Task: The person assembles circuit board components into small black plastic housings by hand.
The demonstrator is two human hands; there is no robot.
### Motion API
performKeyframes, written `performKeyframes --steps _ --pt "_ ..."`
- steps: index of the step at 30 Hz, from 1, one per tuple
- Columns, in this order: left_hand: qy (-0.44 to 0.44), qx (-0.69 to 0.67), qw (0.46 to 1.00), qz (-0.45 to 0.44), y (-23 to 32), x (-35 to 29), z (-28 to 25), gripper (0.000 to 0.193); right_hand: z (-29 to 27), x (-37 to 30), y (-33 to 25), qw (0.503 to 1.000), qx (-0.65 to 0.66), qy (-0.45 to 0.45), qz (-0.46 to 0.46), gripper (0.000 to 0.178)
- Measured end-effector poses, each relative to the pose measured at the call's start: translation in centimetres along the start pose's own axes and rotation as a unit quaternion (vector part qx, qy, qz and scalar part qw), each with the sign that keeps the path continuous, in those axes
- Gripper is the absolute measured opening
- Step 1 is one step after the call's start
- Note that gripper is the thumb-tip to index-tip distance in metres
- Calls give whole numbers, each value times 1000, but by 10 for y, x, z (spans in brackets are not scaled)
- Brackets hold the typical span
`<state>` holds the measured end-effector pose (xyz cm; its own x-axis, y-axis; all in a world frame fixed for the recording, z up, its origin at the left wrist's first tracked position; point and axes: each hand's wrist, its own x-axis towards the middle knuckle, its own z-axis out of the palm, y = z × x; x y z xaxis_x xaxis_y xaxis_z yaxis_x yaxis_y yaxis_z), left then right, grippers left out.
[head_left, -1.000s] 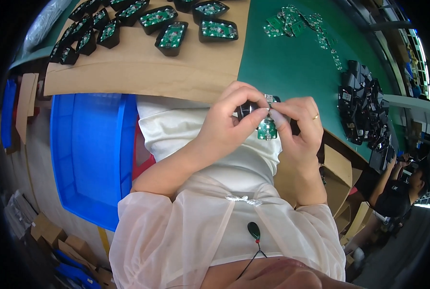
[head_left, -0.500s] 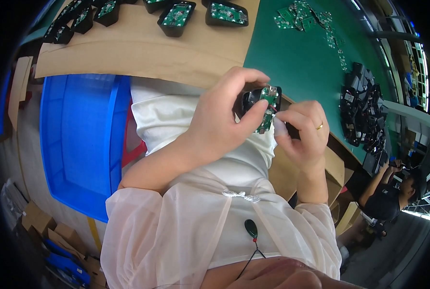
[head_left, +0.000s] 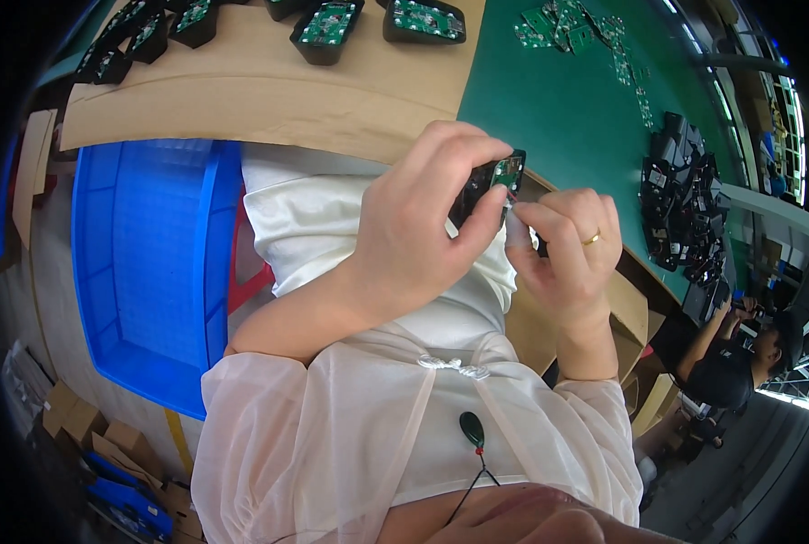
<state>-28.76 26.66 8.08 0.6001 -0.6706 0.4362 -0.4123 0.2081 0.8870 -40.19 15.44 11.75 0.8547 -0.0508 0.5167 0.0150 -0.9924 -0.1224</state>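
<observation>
In front of my waist, my left hand (head_left: 414,213) is closed round a small black plastic housing (head_left: 471,195), thumb pressed on its near side. A green circuit board (head_left: 511,167) sits in the housing's open face; my thumb and fingers hide part of it. Thin reddish wire (head_left: 512,194) rises at the board's edge, with a small white piece by it. My right hand (head_left: 572,245), a ring on one finger, pinches the wire's end between thumb and forefinger. The fingertips cover most of that end.
Black housings with green boards (head_left: 327,25) stand on a cardboard sheet (head_left: 268,109). Loose circuit boards (head_left: 563,25) and a pile of black parts (head_left: 681,195) lie on the green table (head_left: 550,109). At left is a blue bin (head_left: 151,272). Another person (head_left: 726,367) is at far right.
The housing has tilted in my left hand, so less of its board shows. My right fingertips have shifted slightly left and up, closer against the board's edge.
</observation>
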Motion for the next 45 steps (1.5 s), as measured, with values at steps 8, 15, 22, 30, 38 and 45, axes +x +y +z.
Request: performKeyframes --steps 8,15,22,30,38,45 --pt "29 66 996 60 -3 1 5 30 0 1 0 999 -35 -12 -34 31" --pt "33 80 994 60 -6 -1 7 29 4 3 -2 998 -38 -24 -45 22" --pt "29 3 999 -13 -3 1 6 27 10 -1 5 999 9 7 -32 27" --pt "36 11 999 11 -6 1 6 26 11 -4 11 997 25 41 -61 32" --pt "37 1 998 40 -6 1 5 25 11 -5 12 997 45 32 -51 32" --pt "24 -8 1000 0 -4 -3 5 25 12 -28 0 831 463 20 307 53"
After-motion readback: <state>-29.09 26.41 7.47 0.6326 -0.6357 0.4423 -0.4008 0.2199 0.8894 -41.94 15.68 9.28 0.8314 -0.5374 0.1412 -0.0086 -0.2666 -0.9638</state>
